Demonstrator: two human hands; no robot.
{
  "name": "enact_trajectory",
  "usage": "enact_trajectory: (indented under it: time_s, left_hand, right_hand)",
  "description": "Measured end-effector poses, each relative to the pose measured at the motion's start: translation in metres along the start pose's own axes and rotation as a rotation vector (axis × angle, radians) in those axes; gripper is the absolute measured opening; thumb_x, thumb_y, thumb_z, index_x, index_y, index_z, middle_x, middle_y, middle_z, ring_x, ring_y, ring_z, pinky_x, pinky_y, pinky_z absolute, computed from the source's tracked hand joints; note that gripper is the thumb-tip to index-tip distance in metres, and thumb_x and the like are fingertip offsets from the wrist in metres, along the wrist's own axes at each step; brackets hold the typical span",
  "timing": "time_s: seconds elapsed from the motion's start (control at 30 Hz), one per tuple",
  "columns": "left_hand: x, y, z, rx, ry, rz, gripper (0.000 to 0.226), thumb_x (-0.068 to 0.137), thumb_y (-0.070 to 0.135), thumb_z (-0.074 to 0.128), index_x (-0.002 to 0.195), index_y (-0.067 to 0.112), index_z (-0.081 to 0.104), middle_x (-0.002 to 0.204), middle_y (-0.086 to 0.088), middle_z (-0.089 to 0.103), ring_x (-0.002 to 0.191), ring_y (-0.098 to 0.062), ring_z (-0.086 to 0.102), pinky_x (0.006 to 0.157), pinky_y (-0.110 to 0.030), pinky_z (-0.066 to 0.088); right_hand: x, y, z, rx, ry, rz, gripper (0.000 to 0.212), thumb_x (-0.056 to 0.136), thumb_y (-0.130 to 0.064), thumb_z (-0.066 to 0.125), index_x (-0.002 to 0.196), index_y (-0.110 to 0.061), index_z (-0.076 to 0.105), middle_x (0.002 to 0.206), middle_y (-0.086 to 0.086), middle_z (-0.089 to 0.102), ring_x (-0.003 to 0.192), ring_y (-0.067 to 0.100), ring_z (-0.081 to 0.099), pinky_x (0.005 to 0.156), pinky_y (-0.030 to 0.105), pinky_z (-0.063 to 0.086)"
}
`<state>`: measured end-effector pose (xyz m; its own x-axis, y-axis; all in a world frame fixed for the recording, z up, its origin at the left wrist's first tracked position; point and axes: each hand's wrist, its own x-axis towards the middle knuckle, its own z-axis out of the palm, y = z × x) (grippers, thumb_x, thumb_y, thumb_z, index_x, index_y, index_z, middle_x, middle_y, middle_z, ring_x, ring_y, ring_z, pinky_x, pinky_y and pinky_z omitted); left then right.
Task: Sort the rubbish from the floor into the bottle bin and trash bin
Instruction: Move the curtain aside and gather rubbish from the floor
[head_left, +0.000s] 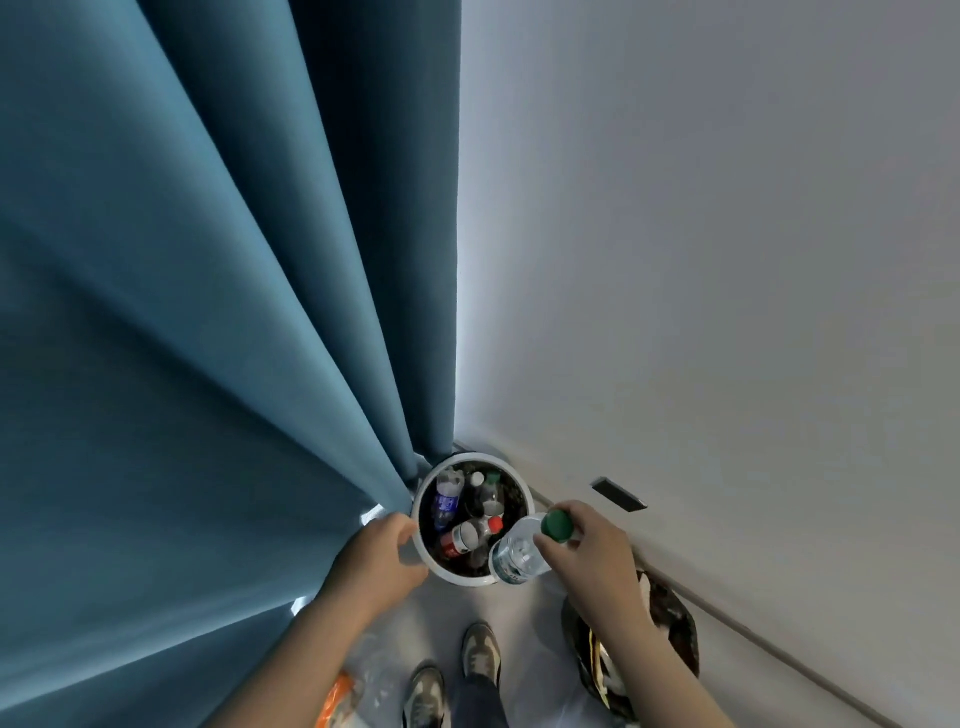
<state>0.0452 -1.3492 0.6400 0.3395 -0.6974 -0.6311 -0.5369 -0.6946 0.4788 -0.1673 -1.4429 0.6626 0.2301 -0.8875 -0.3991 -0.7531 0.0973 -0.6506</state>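
A round white bottle bin (422, 499) stands in the corner between the curtain and the wall, holding several plastic bottles. My right hand (597, 551) grips a clear plastic bottle (517, 551) by its green cap, over the bin's near right rim. My left hand (382, 556) hovers at the bin's left rim with fingers curled and nothing in them that I can see. A second bin with a dark liner, the trash bin (675, 623), stands to the right, partly hidden by my right forearm.
A blue curtain (208, 312) fills the left side and a white wall (727, 260) the right. My two shoes (480, 654) stand on the pale floor below the bin. An orange wrapper (337, 696) and clear plastic lie on the floor by my left forearm.
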Motion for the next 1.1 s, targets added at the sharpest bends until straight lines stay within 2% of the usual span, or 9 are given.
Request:
enact_trajectory:
  time_s: [0.33,0.4,0.47,0.57,0.7,0.87,1.1]
  left_hand:
    - [0.002,-0.020,0.000,0.046,0.037,-0.064,0.044,0.081,0.026,0.069,0.121,0.015,0.055,0.124,-0.001,0.057,0.113,-0.017,0.056,0.095,-0.029,0.047]
    - [0.002,-0.024,-0.001,0.044,0.043,-0.076,0.045,0.081,0.026,0.069,0.122,0.016,0.054,0.126,-0.001,0.057,0.114,-0.017,0.056,0.094,-0.029,0.047]
    - [0.001,-0.029,-0.002,0.038,0.054,-0.093,0.045,0.081,0.027,0.069,0.122,0.017,0.054,0.126,0.000,0.057,0.113,-0.017,0.056,0.093,-0.029,0.048]
    - [-0.001,-0.032,-0.004,0.040,0.060,-0.112,0.044,0.080,0.028,0.068,0.120,0.019,0.055,0.123,0.002,0.058,0.109,-0.016,0.057,0.091,-0.029,0.048]
    - [-0.003,-0.028,-0.006,0.026,0.063,-0.101,0.042,0.081,0.027,0.067,0.120,0.018,0.054,0.123,0.001,0.058,0.110,-0.016,0.056,0.092,-0.029,0.048]
    - [-0.006,-0.015,-0.011,0.000,0.083,-0.084,0.042,0.084,0.028,0.065,0.122,0.019,0.053,0.125,0.003,0.056,0.113,-0.014,0.055,0.094,-0.029,0.048]
    - [-0.009,0.000,-0.018,-0.048,0.114,-0.060,0.041,0.084,0.028,0.067,0.123,0.020,0.054,0.126,0.004,0.056,0.115,-0.014,0.054,0.094,-0.028,0.047]
  right_hand:
    - [0.056,-0.002,0.043,0.021,-0.010,-0.006,0.024,0.078,-0.024,0.073,0.098,-0.017,0.064,0.087,-0.004,0.064,0.083,0.016,0.060,0.076,0.027,0.047]
    - [0.063,-0.006,0.049,0.066,-0.036,-0.006,0.028,0.080,-0.023,0.072,0.106,-0.017,0.063,0.095,-0.003,0.065,0.091,0.018,0.062,0.083,0.029,0.049]
    - [0.067,-0.011,0.052,0.083,-0.092,0.000,0.039,0.083,-0.021,0.069,0.120,-0.014,0.057,0.111,0.001,0.062,0.105,0.021,0.059,0.091,0.028,0.045]
    - [0.067,-0.012,0.054,0.015,-0.131,0.005,0.047,0.085,-0.015,0.066,0.128,-0.008,0.050,0.125,0.007,0.056,0.117,0.025,0.050,0.089,0.025,0.036]
    - [0.064,-0.003,0.055,0.003,-0.136,0.024,0.043,0.082,-0.015,0.066,0.124,-0.012,0.054,0.120,0.005,0.061,0.109,0.019,0.055,0.085,0.023,0.038]
    - [0.055,0.004,0.046,0.002,-0.151,0.064,0.049,0.082,-0.023,0.067,0.129,-0.015,0.053,0.127,0.001,0.059,0.114,0.017,0.056,0.097,0.034,0.046]
    - [0.051,0.008,0.029,0.038,-0.102,0.058,0.044,0.082,-0.020,0.069,0.123,-0.014,0.056,0.117,0.000,0.062,0.099,0.010,0.055,0.087,0.025,0.044]
